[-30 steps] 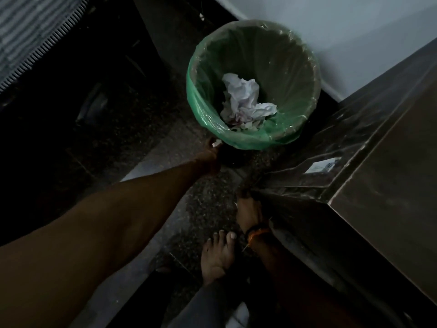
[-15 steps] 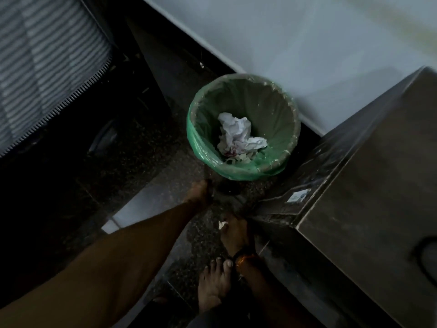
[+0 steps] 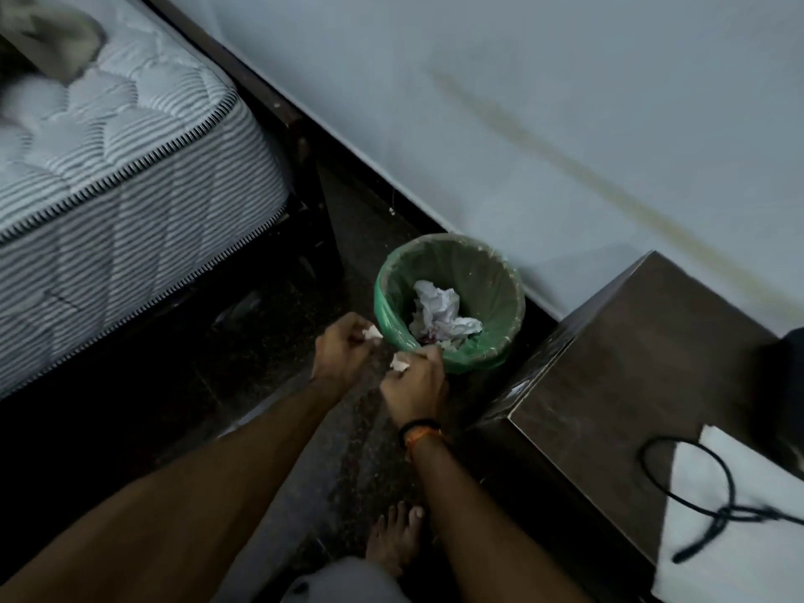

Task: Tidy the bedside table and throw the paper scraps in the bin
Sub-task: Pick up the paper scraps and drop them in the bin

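I am looking down on a round bin (image 3: 504, 272) lined with a green plastic bag that folds over its rim; it stands on the dark speckled floor (image 3: 348, 463) against the pale wall (image 3: 478, 102), between the bed and the bedside table. Inside the bin lies a heap of crumpled white paper (image 3: 439, 313), with a few smaller bits of paper beneath it near the bottom. My left hand (image 3: 343, 352) hangs just outside the bin's near-left rim, its fingers curled round a small white paper scrap (image 3: 371, 332) that peeks out at the fingertips. My right hand (image 3: 415, 385), with a dark band and an orange thread on the wrist, is close beside it at the bin's near edge, and pinches a second small white paper scrap (image 3: 399, 364); both scraps are outside the bin, just short of its opening. The dark brown wooden bedside table (image 3: 609, 376) stands to the right of the bin, and on its top lie a white sheet (image 3: 739, 537) and a looped black cable (image 3: 713, 511) across it. To the left is a grey-and-white striped quilted mattress (image 3: 108, 189) on a dark frame. My bare foot (image 3: 396, 541) rests on the floor below my right forearm.
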### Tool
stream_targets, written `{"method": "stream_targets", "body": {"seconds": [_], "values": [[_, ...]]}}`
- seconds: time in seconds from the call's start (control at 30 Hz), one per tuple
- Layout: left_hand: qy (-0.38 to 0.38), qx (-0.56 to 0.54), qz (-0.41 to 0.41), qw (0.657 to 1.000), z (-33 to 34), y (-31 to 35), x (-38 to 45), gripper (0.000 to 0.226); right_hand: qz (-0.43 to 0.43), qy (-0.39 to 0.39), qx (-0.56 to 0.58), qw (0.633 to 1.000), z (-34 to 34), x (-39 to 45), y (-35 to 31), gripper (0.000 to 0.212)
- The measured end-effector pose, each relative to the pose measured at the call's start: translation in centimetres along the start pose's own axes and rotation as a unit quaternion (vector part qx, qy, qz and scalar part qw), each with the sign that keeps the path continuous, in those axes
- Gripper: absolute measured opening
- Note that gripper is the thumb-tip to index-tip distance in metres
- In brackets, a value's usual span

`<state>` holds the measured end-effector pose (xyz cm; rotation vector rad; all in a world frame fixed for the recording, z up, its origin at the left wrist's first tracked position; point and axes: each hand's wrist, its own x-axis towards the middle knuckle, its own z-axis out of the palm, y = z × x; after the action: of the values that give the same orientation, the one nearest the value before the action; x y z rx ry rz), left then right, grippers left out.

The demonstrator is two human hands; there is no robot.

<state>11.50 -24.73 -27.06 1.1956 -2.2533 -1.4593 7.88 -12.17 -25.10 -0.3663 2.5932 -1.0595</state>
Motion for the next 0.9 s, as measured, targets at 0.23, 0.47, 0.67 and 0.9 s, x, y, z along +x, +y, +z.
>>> {"method": "stream_targets", "body": {"seconds": [0.23,0.47,0.67,0.9], "values": [[-0.011,0.008,0.045,0.999,0.2,6.4,1.7,0.021,-0.011,0.044,-0.070,0.997,-3.3,3.9,-2.3,0.023],[-0.050,0.008,-0.030,0.998,3.3,6.4,3.6,0.017,0.046,-0.002,-0.157,0.986,-4.4,8.5,-1.6,0.038],[-0.100,0.021,-0.055,0.993,3.8,6.1,4.0,0.039,0.097,-0.033,-0.087,0.991,-4.0,9.2,-1.3,0.038],[-0.086,0.071,-0.013,0.994,2.0,9.6,1.9,0.015,0.075,-0.003,-0.043,0.996,-7.2,6.9,-3.1,0.030]]}}
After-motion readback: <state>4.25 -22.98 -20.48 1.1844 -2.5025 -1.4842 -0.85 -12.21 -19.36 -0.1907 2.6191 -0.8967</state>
